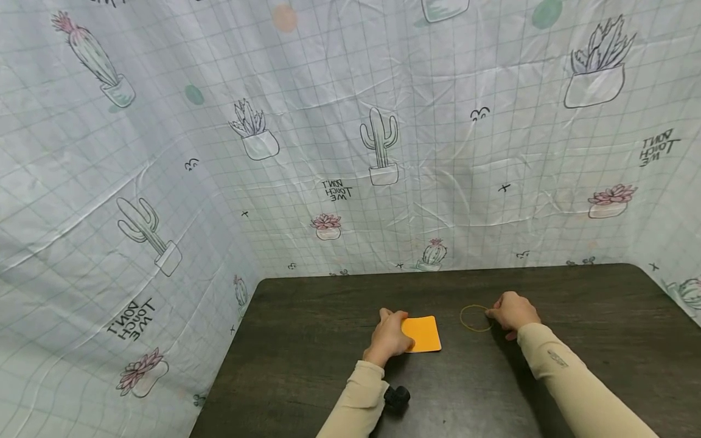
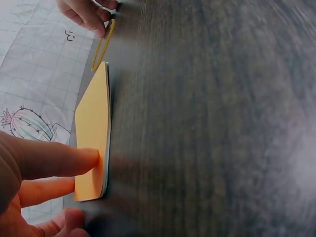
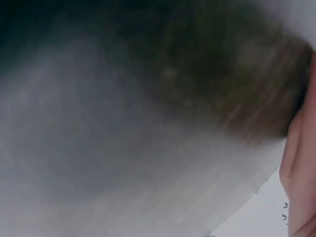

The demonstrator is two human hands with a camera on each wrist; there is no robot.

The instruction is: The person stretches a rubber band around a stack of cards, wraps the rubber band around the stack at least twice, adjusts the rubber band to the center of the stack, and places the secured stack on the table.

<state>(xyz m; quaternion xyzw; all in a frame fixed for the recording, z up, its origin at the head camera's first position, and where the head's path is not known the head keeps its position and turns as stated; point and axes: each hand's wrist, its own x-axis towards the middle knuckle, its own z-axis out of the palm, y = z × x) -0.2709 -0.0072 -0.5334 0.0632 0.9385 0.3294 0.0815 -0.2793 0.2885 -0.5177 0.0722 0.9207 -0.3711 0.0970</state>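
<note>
A small orange notepad [image 1: 421, 334] with rounded corners lies flat on the dark table. My left hand [image 1: 389, 336] holds it by its left end. In the left wrist view, the thumb presses on the orange face of the notepad [image 2: 94, 113], and other fingers sit at its end. To the right, a thin yellow rubber band [image 1: 475, 330] makes a loose loop. My right hand [image 1: 515, 313] pinches this loop at its right side, just above the table. The right wrist view is mostly blurred, with only part of the right hand [image 3: 302, 177] at its edge.
The dark wood-grain table [image 1: 306, 365] ends at a white curtain [image 1: 306, 121] printed with cacti, which hangs behind it and at both sides. A black wrist camera [image 1: 397, 397] is strapped at the left sleeve [image 1: 356, 398].
</note>
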